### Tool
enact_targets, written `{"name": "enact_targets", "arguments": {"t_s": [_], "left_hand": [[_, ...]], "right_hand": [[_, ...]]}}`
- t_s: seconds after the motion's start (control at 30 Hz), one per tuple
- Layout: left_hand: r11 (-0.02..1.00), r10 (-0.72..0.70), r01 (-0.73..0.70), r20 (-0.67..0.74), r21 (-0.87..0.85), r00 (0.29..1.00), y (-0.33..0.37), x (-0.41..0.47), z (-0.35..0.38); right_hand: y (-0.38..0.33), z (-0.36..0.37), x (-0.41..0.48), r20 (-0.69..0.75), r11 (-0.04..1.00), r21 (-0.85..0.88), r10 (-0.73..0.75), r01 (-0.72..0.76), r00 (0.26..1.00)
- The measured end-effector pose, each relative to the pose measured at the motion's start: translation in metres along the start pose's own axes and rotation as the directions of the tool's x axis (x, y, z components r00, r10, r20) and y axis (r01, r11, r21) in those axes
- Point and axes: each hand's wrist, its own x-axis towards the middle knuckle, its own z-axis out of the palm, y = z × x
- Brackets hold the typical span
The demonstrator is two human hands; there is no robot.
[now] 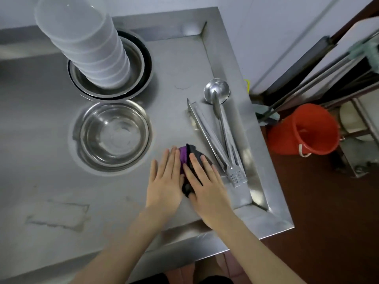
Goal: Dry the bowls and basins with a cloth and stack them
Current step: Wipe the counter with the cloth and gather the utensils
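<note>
Over on the front right part of the steel tabletop (51, 171), both hands are lying flat on the cloth (183, 156), which is purple and black and bunched up under them. The left hand (165, 181) has straight fingers pressing down on the purple side. The right hand (207, 185) does the same on the black side, so each grip is released, with nothing curled around the fabric.

Just left of the hands sits a single steel basin (88, 136), upright on the tabletop. Behind it, a tall stack of cloudy plastic bowls (86, 42) stands inside a couple of nested steel basins (137, 62).

To the right of the cloth, along the raised edge, are a ladle (217, 89) and a pair of long tongs (207, 133), lying side by side and overlapping. Down on the floor past the corner there's a red bucket (303, 130).
</note>
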Motion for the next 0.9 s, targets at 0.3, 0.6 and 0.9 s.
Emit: {"name": "enact_targets", "arguments": {"t_s": [0.3, 0.6, 0.9], "left_hand": [[0.996, 0.084, -0.079, 0.112, -0.044, 0.990, 0.036, -0.048, 0.008], [0.990, -0.140, 0.140, 0.037, 0.017, 0.989, -0.099, -0.103, -0.011], [0.997, -0.058, 0.062, 0.083, -0.045, 0.995, -0.110, -0.086, -0.025]], "right_hand": [[0.022, 0.002, -0.064, 0.127, 0.998, -0.057, -0.020, 0.028, 0.992], [-0.111, 0.020, -0.014, 0.141, 0.976, 0.055, -0.216, 0.211, 0.966], [-0.130, 0.031, -0.017, 0.061, 0.998, 0.069, -0.017, 0.012, 0.998]]}}
